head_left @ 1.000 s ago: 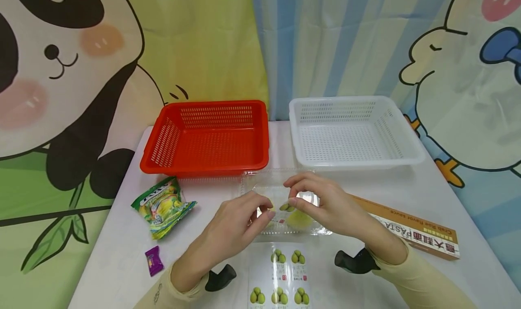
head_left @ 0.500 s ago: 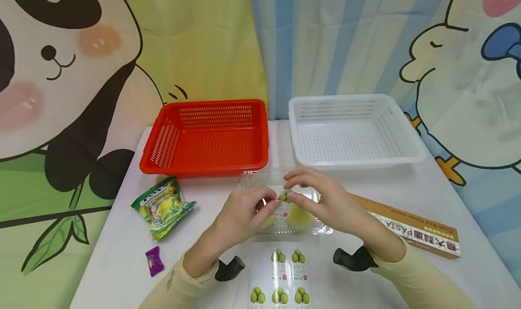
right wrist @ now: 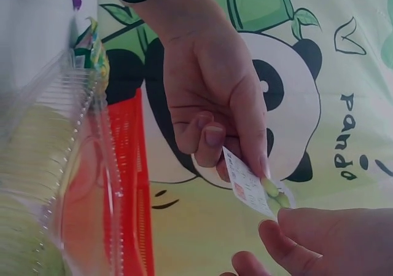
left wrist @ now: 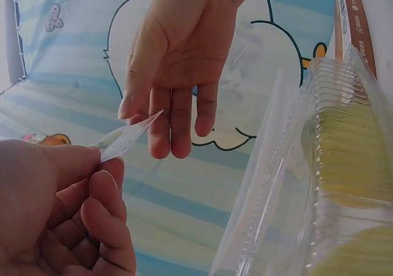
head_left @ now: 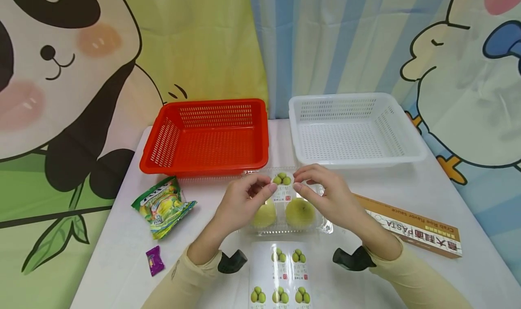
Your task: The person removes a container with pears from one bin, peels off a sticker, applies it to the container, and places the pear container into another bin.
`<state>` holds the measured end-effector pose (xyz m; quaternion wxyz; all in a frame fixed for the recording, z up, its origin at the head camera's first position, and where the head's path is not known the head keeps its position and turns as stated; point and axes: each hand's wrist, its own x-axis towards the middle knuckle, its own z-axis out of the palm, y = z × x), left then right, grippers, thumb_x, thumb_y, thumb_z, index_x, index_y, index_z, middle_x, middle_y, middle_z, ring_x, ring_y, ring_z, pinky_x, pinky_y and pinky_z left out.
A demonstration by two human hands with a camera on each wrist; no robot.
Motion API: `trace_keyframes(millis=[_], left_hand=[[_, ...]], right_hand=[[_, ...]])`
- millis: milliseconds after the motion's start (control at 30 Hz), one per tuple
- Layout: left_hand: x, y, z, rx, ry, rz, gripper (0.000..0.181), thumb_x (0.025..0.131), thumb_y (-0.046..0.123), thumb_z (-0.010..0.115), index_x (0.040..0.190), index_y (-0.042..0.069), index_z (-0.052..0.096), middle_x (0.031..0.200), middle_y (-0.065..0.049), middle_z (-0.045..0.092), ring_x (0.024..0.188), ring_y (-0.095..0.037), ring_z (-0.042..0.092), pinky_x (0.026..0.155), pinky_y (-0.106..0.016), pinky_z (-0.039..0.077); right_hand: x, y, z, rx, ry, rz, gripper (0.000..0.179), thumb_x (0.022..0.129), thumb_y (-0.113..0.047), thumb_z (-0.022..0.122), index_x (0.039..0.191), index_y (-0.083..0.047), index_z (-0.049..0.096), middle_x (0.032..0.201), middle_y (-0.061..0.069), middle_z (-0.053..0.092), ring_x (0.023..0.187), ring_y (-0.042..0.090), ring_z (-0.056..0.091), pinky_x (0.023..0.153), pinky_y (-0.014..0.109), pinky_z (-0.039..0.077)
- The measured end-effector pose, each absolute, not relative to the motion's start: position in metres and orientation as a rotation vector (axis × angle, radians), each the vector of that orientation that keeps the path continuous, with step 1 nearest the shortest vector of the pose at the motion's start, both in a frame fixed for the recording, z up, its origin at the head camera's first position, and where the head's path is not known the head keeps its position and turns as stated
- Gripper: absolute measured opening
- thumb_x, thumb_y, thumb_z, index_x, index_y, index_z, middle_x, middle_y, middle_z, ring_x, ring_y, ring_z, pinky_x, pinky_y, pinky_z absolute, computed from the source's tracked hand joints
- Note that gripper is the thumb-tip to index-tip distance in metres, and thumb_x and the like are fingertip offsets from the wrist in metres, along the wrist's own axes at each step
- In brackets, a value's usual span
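Observation:
Thumb and fingers of my left hand [head_left: 240, 202] pinch the left side of a small fruit-print sticker [head_left: 282, 180]. My right hand [head_left: 329, 196] holds its opposite edge between thumb and index finger. In the left wrist view the sticker [left wrist: 126, 139] bends slightly between the two hands; the right wrist view shows its printed face [right wrist: 249, 187]. Below the hands a clear plastic clamshell box [head_left: 285, 231] contains round yellow-green fruits [head_left: 300, 213]. A sheet of matching stickers [head_left: 264, 254] lies in front of the box. The sticker is held above the box, apart from it.
Behind the box stand a red basket [head_left: 203, 168] and a white basket [head_left: 358, 159]. To the left lie a green snack bag [head_left: 164, 207] and a purple-wrapped candy [head_left: 154, 260]. A long pasta box [head_left: 415, 230] lies to the right.
Both hands have moved up and away from me with the sticker between them. The sticker now faces the head camera more fully, and the fruits below are more exposed.

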<state>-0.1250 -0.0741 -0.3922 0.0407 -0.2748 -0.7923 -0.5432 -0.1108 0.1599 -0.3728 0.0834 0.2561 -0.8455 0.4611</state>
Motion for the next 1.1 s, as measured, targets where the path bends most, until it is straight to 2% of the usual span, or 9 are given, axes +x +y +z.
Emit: trace_keyframes(millis=[267, 433, 633, 833, 1100], left_hand=[[-0.135, -0.072, -0.405, -0.780, -2.506, -1.737, 0.012, 0.095, 0.023, 0.066, 0.098, 0.011, 0.067, 0.073, 0.003, 0.058, 0.062, -0.013, 0.054, 0.051, -0.027, 0.047], [-0.140, -0.069, -0.411, -0.716, -2.644, -1.458, 0.009, 0.095, 0.023, 0.067, 0.094, 0.014, 0.069, 0.075, 0.009, 0.059, 0.068, -0.010, 0.053, 0.059, -0.028, 0.048], [-0.144, -0.065, -0.419, -0.712, -2.794, -1.083, 0.009, 0.093, 0.024, 0.067, 0.088, 0.018, 0.068, 0.078, 0.012, 0.059, 0.073, -0.008, 0.052, 0.067, -0.026, 0.045], [-0.146, -0.063, -0.420, -0.785, -2.822, -0.917, 0.012, 0.092, 0.020, 0.068, 0.081, 0.015, 0.067, 0.071, 0.010, 0.056, 0.068, -0.009, 0.050, 0.062, -0.025, 0.042], [-0.148, -0.060, -0.417, -0.784, -2.891, -0.824, 0.016, 0.092, 0.019, 0.066, 0.076, 0.016, 0.065, 0.065, 0.009, 0.051, 0.065, -0.011, 0.048, 0.061, -0.027, 0.040]], right_hand=[[-0.119, 0.154, -0.386, 0.720, -2.562, 1.379, 0.005, 0.091, -0.011, 0.070, 0.094, -0.008, 0.072, 0.106, -0.002, 0.064, 0.103, 0.017, 0.059, 0.086, 0.044, 0.052], [-0.125, 0.151, -0.392, 0.626, -2.697, 1.299, 0.008, 0.092, -0.016, 0.070, 0.093, -0.009, 0.073, 0.105, 0.000, 0.063, 0.097, 0.019, 0.060, 0.076, 0.039, 0.053], [-0.131, 0.149, -0.400, 0.575, -2.837, 1.151, 0.008, 0.090, -0.017, 0.070, 0.083, -0.013, 0.071, 0.095, -0.001, 0.062, 0.085, 0.021, 0.056, 0.070, 0.035, 0.046], [-0.134, 0.147, -0.406, 0.567, -2.902, 1.050, 0.011, 0.087, -0.018, 0.069, 0.077, -0.014, 0.071, 0.088, -0.003, 0.060, 0.075, 0.018, 0.049, 0.065, 0.033, 0.042], [-0.137, 0.144, -0.410, 0.562, -2.906, 0.999, 0.010, 0.084, -0.018, 0.070, 0.075, -0.013, 0.072, 0.086, -0.002, 0.061, 0.078, 0.020, 0.052, 0.065, 0.034, 0.042]])
